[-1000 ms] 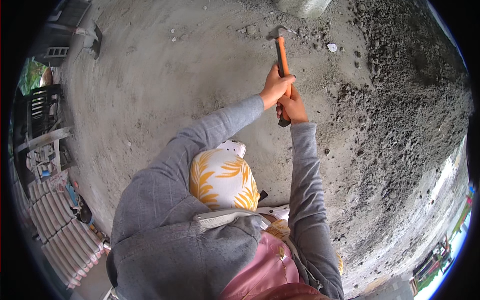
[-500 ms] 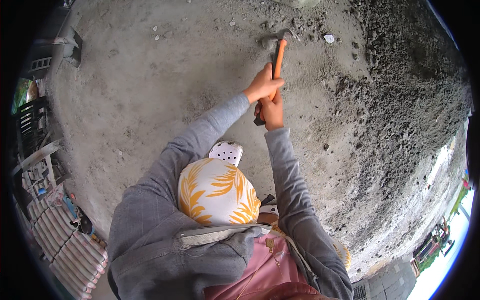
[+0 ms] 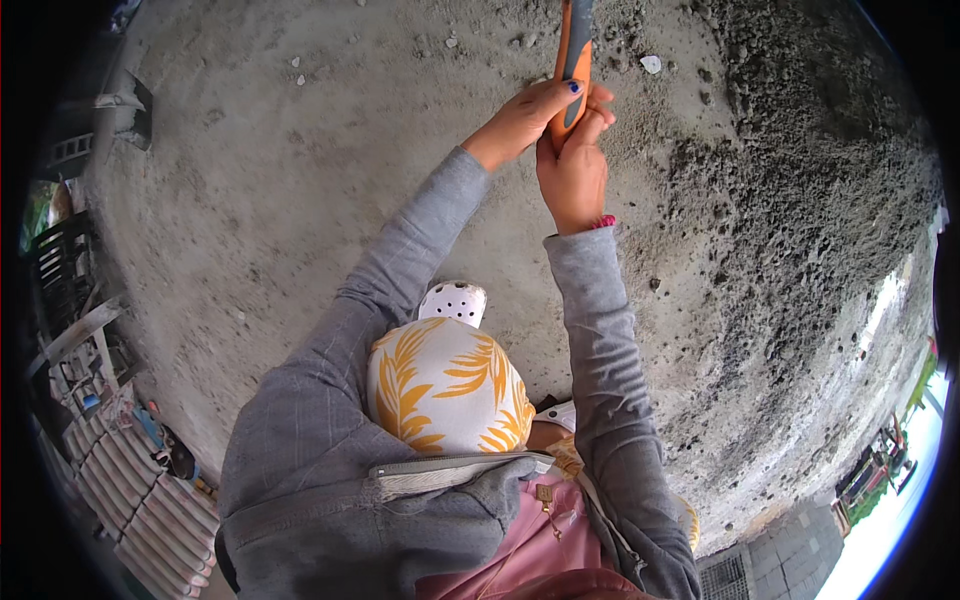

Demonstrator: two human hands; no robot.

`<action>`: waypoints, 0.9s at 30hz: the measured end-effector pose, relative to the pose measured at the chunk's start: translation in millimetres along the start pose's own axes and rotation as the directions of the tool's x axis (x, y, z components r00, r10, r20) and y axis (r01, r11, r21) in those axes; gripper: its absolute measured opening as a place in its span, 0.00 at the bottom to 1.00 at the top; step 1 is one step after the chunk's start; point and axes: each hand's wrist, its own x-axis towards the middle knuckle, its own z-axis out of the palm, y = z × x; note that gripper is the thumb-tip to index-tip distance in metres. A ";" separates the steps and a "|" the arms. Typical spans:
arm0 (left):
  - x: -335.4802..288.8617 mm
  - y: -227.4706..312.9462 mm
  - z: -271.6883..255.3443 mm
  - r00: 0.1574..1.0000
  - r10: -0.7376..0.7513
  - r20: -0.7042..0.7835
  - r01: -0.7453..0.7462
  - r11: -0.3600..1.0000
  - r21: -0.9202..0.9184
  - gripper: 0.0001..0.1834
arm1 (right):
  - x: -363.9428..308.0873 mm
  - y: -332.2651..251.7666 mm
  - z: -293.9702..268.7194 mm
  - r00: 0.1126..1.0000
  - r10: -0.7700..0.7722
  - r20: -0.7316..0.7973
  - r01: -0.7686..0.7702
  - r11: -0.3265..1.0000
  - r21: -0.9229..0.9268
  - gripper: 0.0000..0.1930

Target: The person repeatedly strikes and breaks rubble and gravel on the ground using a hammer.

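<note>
Both my hands are wrapped round the orange and dark grey handle of a claw hammer (image 3: pixel 575 55), raised ahead of me. My left hand (image 3: pixel 523 120) holds it with the thumb along the grip, and dark blue polish shows on the thumbnail. Right beside it, my right hand (image 3: pixel 575 183) closes on the lower end of the handle. The hammer's head lies beyond the top edge of the picture. Beneath is rough grey ground (image 3: pixel 330 180), and a small white stone (image 3: pixel 651 64) lies to the right of the hammer.
Dark loose gravel (image 3: pixel 820 180) spreads over the right side. Stacked roof tiles (image 3: pixel 150 510) and a slatted black crate (image 3: pixel 62 255) stand at the left rim. A white perforated clog (image 3: pixel 455 300) shows ahead of my patterned knee. Grey paving (image 3: pixel 790 550) lies at lower right.
The hammer has swung up from the ground, and its head has left the picture. Both hands have moved farther forward with it, the right shifting slightly rightward.
</note>
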 end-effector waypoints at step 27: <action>-89.2 -73.9 -14.5 0.827 -0.379 -0.416 0.384 0.920 -0.074 0.11 | -84.7 27.4 50.5 0.935 0.205 0.289 -0.219 0.976 0.015 0.22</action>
